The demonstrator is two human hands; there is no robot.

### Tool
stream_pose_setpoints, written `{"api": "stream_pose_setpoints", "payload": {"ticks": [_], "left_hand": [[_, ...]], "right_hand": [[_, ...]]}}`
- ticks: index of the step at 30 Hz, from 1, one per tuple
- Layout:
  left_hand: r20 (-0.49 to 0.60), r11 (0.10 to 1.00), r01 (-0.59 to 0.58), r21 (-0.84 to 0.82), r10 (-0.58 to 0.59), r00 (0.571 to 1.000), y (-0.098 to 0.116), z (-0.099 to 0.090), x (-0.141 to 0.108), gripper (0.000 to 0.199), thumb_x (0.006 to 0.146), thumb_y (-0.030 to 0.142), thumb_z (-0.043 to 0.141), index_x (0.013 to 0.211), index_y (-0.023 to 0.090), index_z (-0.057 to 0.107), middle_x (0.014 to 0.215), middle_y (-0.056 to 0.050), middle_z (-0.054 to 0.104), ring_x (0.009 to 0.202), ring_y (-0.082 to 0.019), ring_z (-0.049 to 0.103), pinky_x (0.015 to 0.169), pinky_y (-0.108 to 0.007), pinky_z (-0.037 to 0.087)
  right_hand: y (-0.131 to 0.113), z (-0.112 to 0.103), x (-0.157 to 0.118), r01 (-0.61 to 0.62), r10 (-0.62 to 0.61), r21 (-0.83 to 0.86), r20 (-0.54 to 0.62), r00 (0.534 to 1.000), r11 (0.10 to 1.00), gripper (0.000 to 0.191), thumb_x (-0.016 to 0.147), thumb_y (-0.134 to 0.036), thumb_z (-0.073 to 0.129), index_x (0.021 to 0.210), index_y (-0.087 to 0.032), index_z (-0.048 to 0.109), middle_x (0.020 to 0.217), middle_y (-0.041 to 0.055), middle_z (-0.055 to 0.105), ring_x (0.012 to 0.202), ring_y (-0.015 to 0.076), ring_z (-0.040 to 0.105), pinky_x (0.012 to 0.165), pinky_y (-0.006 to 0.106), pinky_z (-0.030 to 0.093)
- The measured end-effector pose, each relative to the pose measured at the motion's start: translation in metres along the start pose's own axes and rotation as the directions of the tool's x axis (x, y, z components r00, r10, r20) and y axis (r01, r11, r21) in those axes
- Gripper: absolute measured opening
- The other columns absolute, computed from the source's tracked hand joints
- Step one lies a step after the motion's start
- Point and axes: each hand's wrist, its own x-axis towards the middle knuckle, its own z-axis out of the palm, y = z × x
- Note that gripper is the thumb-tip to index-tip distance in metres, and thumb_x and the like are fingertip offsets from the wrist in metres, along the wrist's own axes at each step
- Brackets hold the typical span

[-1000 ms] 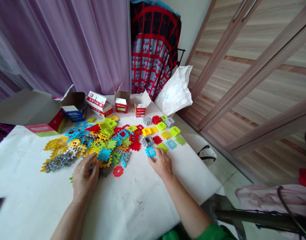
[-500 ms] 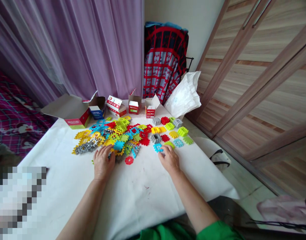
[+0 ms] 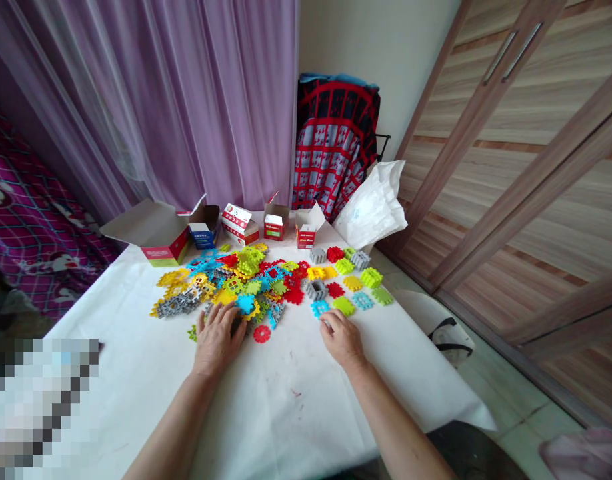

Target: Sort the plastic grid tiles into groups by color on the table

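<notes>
A heap of toothed plastic building pieces [image 3: 251,287] in several colours lies mid-table. At its near edge my left hand [image 3: 217,339] rests palm down, fingers stretched and spread, fingertips touching the pieces. A red flower-shaped piece [image 3: 261,334] lies flat to its right. My right hand [image 3: 343,340] is loosely curled on the table just below a flat light-blue square piece [image 3: 320,309]; nothing shows in its fingers, though their undersides are hidden. Beyond it sit a lime piece [image 3: 343,306], another light-blue piece [image 3: 363,301] and a grey cube [image 3: 316,289].
Behind the heap stand a large open box [image 3: 166,253], a blue box [image 3: 203,239] and several red-and-white boxes [image 3: 306,238]. A white bag [image 3: 373,207] leans at the back right corner. The white-covered table [image 3: 281,413] ends near my right forearm.
The view has tilted up slightly. My right hand has drawn back a little from the light-blue piece, which stays flat. My left hand has shifted slightly right along the heap's edge.
</notes>
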Motion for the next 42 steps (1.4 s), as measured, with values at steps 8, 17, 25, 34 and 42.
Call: {"api": "stream_pose_setpoints", "payload": {"ticks": [8,17,25,34,42], "left_hand": [[-0.044,0.995,0.072,-0.075,-0.075,0.996,-0.006,0.001,0.000,0.017,0.085,0.035,0.057,0.094,0.025,0.067,0.123,-0.010,0.071,0.120,-0.029,0.061,0.110,-0.055,0.036],[-0.116,0.956,0.167,-0.240,-0.199,0.973,-0.003,-0.007,0.000,0.024,0.089,0.043,0.050,0.094,0.025,0.065,0.092,-0.007,0.075,0.093,-0.024,0.069,0.093,-0.041,0.050],[-0.115,0.809,0.326,-0.489,-0.430,0.895,-0.005,-0.009,0.001,0.032,0.082,0.053,0.055,0.089,0.024,0.065,0.075,-0.001,0.073,0.060,-0.015,0.064,0.062,-0.028,0.051],[0.161,0.471,0.454,-0.757,-0.538,0.827,0.016,-0.015,0.007,0.059,0.070,0.070,0.062,0.097,0.018,0.068,0.070,-0.002,0.069,0.054,-0.015,0.063,0.043,-0.024,0.045],[0.357,0.322,0.544,-0.775,-0.487,0.797,0.042,-0.023,0.004,0.064,0.060,0.074,0.069,0.090,0.019,0.058,0.056,0.004,0.060,0.046,-0.013,0.058,0.035,-0.019,0.035]], "right_hand": [[0.004,0.002,-0.002,0.015,-0.013,0.047,-0.029,0.999,0.999,0.021,0.086,-0.016,0.047,0.086,-0.021,0.068,0.087,0.0048,0.069,0.077,0.0164,0.064,0.073,0.025,0.050],[0.008,0.005,-0.004,0.025,-0.023,0.076,-0.023,0.999,0.997,0.022,0.088,-0.019,0.046,0.087,-0.022,0.067,0.086,0.0051,0.070,0.072,0.0161,0.062,0.070,0.026,0.049],[0.007,0.005,-0.004,0.028,-0.027,0.067,-0.022,0.999,0.997,0.022,0.089,-0.020,0.045,0.086,-0.021,0.067,0.084,0.0049,0.070,0.070,0.0163,0.063,0.070,0.027,0.049],[-0.006,0.003,0.000,0.064,-0.062,0.083,-0.030,0.998,0.994,0.021,0.092,-0.021,0.046,0.091,-0.021,0.067,0.088,0.0062,0.071,0.077,0.0164,0.066,0.073,0.027,0.051],[-0.076,0.007,0.026,0.157,-0.190,0.299,0.085,0.978,0.941,0.059,0.083,-0.042,0.068,0.134,-0.018,0.052,0.115,0.0128,0.069,0.098,0.0238,0.067,0.086,0.036,0.057]]}}
